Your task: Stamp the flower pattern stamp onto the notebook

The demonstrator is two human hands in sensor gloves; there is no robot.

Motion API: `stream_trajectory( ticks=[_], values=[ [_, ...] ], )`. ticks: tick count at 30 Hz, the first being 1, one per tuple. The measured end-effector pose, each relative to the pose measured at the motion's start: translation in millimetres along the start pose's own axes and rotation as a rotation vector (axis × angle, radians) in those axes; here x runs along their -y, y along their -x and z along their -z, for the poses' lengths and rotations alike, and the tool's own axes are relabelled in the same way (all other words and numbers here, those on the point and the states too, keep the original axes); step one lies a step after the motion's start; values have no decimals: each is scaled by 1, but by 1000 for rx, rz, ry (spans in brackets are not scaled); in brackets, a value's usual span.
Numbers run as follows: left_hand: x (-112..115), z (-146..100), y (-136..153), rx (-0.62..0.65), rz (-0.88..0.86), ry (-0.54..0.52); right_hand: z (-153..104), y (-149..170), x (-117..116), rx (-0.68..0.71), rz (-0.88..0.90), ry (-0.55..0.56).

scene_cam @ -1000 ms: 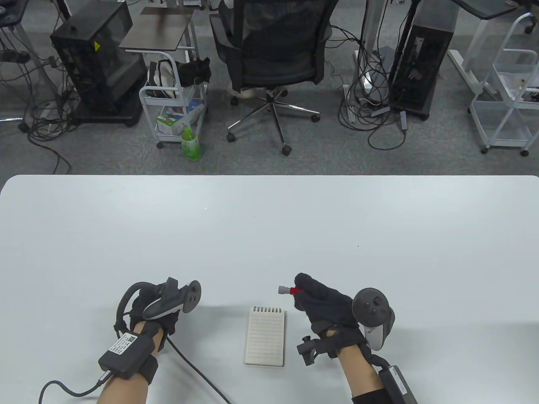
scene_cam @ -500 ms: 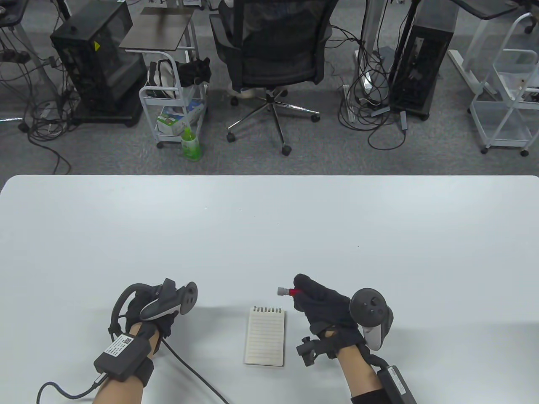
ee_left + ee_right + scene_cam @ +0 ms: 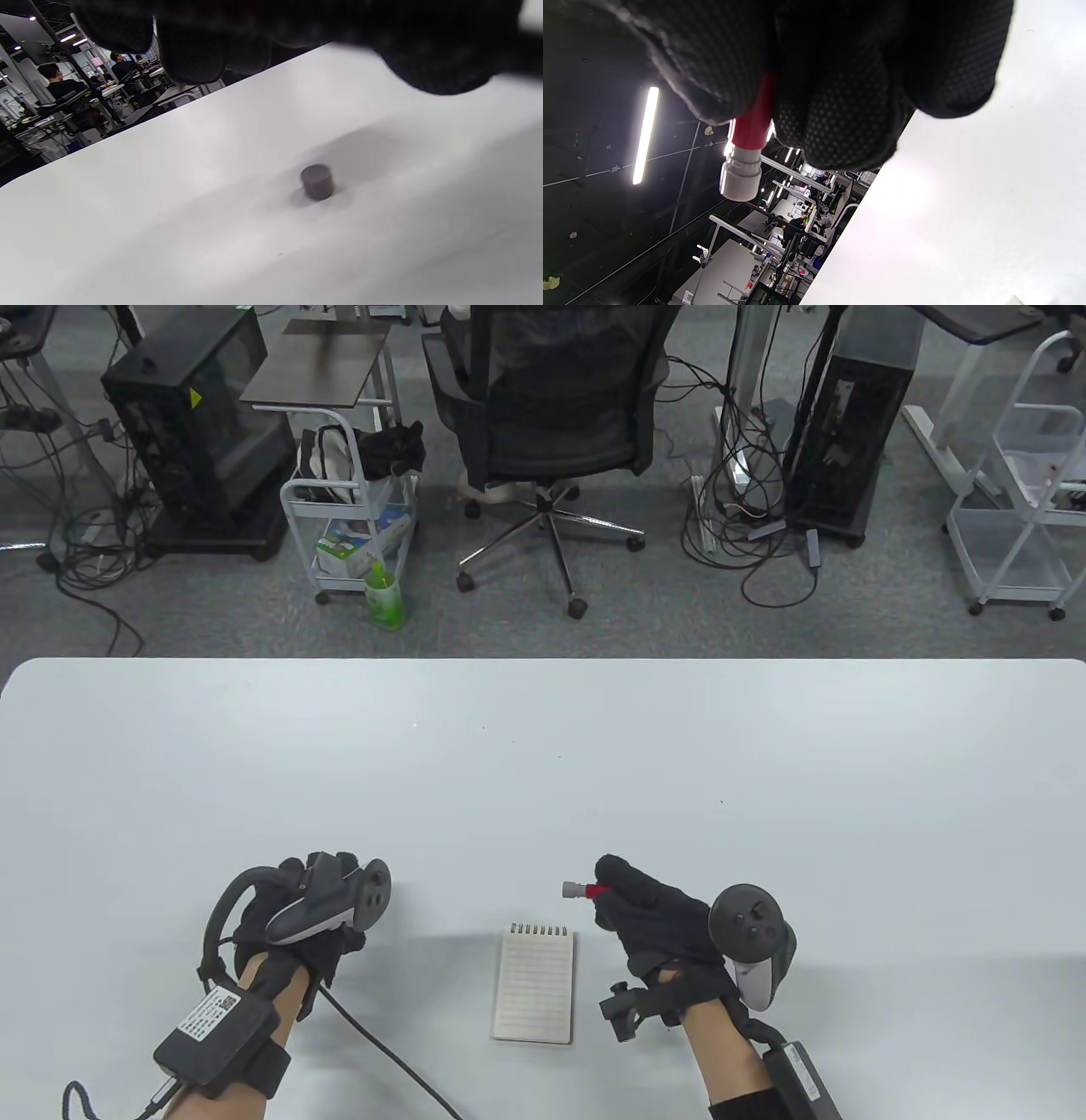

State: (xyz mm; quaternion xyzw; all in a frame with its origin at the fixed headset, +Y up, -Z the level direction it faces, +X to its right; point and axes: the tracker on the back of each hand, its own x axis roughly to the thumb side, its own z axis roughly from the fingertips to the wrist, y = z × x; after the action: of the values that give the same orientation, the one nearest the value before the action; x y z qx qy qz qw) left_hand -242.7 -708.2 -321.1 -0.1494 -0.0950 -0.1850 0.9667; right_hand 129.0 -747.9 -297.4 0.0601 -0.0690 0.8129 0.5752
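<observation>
Right of the notebook (image 3: 534, 982), right hand (image 3: 657, 920) pinches the red stamp (image 3: 585, 890), grey tip pointing left over bare table (image 3: 543, 763) — probably readying to press. Left hand (image 3: 310, 912) hovers above a small dark cap (image 3: 317, 181), holding nothing — likely just set aside; finger spread unclear.

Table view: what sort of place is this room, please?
Most likely an office or lab workspace. Beyond the white table stand a black office chair, tower computers with tangled cables on grey carpet, and white rolling carts.
</observation>
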Motion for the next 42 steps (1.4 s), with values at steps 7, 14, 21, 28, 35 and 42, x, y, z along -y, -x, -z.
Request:
stream_trajectory(
  ticks=[7, 14, 21, 28, 35, 42],
  values=[
    [-12, -5, -64, 228, -219, -44, 1, 1, 2, 10, -29, -4],
    [13, 2, -109, 395, -468, 16, 1, 4, 2, 9, -65, -24],
    [36, 3, -120, 388, -413, 46, 0, 4, -5, 30, -121, -49],
    [46, 6, -129, 387, -323, 66, -3, -1, -17, 77, -226, -96],
    [51, 8, -129, 384, -346, 82, -4, -10, -30, 145, -379, -163],
    [51, 8, -130, 377, -349, 90, 1, -32, -59, 268, -660, -259]
  ],
)
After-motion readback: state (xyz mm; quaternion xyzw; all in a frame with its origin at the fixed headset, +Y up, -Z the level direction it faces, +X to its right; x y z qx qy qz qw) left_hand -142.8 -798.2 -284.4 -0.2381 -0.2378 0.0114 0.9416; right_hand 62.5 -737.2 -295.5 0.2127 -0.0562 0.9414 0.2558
